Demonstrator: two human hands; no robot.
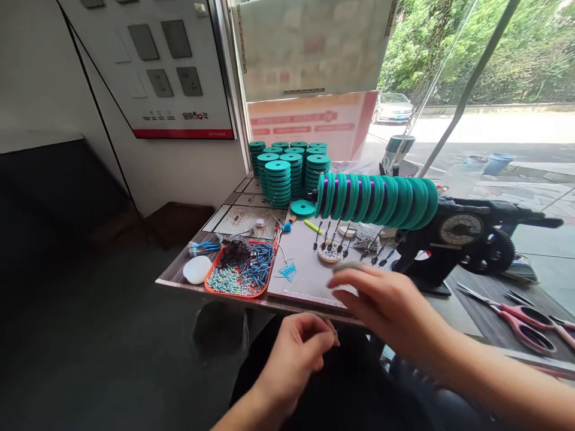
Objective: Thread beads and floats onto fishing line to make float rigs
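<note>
One view only, from a camera worn on the person's head, looking forward and down across the near edge of a small work table point(233, 209). It sits close: the left hand point(294, 353) and right hand point(386, 302) fill the near foreground. The orange tray point(211, 286) lies near left, the row of teal spools point(377, 200) on the winding machine point(462, 239) at mid right, the stacked teal spools point(287, 170) far. A window point(485, 72) faces the street at far right
</note>
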